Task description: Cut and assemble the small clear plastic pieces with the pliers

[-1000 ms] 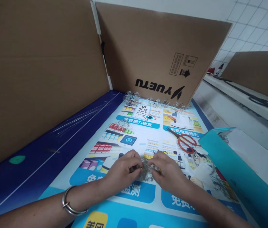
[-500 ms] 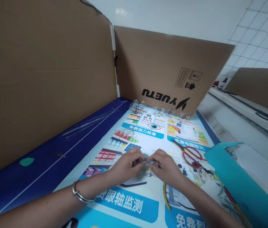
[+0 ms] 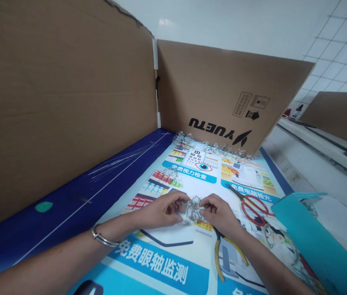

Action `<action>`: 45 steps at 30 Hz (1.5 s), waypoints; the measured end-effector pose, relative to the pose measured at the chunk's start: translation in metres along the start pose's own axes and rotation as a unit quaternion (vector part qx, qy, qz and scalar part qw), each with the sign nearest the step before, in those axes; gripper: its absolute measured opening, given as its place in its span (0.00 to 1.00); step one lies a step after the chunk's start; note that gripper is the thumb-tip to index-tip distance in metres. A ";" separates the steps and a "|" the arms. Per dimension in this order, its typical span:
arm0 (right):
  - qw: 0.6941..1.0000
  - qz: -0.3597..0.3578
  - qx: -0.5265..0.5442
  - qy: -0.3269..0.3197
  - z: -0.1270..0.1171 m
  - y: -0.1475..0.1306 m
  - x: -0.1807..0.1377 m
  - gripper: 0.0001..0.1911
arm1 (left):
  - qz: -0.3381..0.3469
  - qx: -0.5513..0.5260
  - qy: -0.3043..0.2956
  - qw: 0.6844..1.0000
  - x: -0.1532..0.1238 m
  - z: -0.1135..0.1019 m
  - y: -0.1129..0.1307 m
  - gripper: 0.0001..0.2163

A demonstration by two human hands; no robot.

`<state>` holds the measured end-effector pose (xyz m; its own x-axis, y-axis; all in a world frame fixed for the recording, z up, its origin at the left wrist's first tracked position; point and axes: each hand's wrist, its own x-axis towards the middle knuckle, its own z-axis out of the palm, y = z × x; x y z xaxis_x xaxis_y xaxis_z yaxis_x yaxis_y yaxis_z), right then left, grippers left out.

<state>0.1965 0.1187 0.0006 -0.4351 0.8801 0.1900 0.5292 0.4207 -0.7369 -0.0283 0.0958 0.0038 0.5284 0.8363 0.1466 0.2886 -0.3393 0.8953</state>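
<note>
My left hand (image 3: 164, 209) and my right hand (image 3: 219, 212) meet just above a printed poster (image 3: 167, 266) on the table. Between their pinched fingertips is a small clear crystal-bead piece on wire (image 3: 194, 207). Both hands are closed on it, the left from the left side, the right from the right. A silver bangle (image 3: 101, 238) circles my left wrist. Yellow-handled pliers (image 3: 221, 254) lie on the poster under my right forearm.
Red-handled scissors (image 3: 250, 203) lie right of my hands. More clear bead pieces (image 3: 210, 145) line the foot of a cardboard wall (image 3: 222, 90). Another cardboard sheet (image 3: 53, 94) stands on the left. A teal folder (image 3: 311, 237) lies at the right, thin wires (image 3: 115, 159) on the blue mat.
The view has tilted up and my hands have lifted the bead piece slightly off the poster. The yellow-handled pliers have come into sight under my right forearm.
</note>
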 end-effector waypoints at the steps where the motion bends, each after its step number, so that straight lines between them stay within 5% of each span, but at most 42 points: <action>1: 1.000 0.002 0.005 0.000 0.000 0.000 0.000 0.06 | -0.005 -0.007 -0.006 1.000 0.000 0.000 -0.002 0.21; 16: 0.998 0.006 0.062 -0.015 0.000 -0.002 -0.004 0.06 | -0.018 -0.037 -0.021 0.999 0.001 0.004 -0.011 0.20; 35: 1.000 -0.016 0.024 -0.009 -0.001 -0.012 0.009 0.07 | 0.020 0.141 0.127 0.982 0.011 0.011 -0.012 0.14; 45: 1.000 -0.001 0.006 -0.022 -0.001 -0.013 0.030 0.07 | -0.022 0.065 0.154 0.986 0.010 0.009 -0.019 0.19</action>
<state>0.1774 0.1394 0.0167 -0.4670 0.8690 0.1634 0.5196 0.4192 -0.7445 -0.0212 0.1070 -0.0152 0.2514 0.9354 0.2486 0.4167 -0.3365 0.8445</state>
